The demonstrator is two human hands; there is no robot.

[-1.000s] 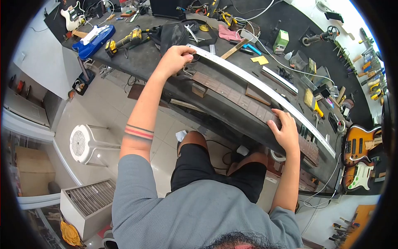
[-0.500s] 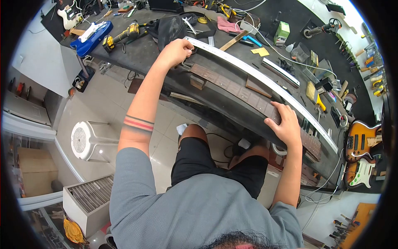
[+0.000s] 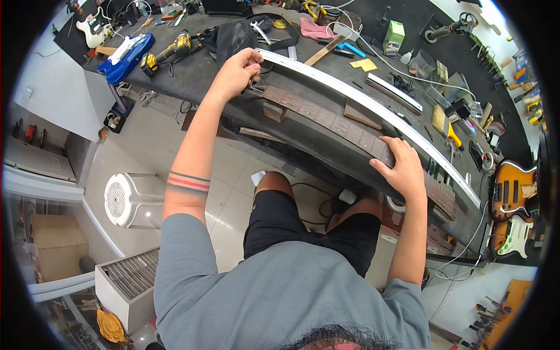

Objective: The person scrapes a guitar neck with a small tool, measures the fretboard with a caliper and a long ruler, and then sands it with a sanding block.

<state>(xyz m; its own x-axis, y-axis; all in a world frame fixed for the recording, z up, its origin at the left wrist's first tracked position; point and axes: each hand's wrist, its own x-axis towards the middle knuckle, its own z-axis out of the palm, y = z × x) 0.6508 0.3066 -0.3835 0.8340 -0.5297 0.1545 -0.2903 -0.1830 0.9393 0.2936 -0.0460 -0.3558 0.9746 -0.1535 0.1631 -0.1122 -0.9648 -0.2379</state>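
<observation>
A guitar neck (image 3: 318,119) with a brown fretboard lies lengthwise near the front edge of the workbench, raised on a wooden block (image 3: 274,111). My right hand (image 3: 403,169) spans the neck toward its right part, thumb at the near edge and fingers at the far edge. At the neck's left end, my left hand (image 3: 238,74) is closed with the fingers curled; what they hold is hidden. A thin bent metal piece (image 3: 255,88) shows between that hand and the neck. Behind the neck stretches a long silver straightedge (image 3: 350,90), its left end near my left fingers.
A yellow cordless drill (image 3: 169,53) and a blue guitar body (image 3: 125,56) lie at the left. Behind the straightedge are a short metal bar (image 3: 394,92), a brush (image 3: 446,128) and a wood strip (image 3: 325,51). A sunburst guitar body (image 3: 513,192) is at the right. A white stool (image 3: 119,199) stands on the floor.
My left hand has turned a little and its fingers have shifted at the neck's end. My right hand stays on the neck. The whole view has shifted slightly.
</observation>
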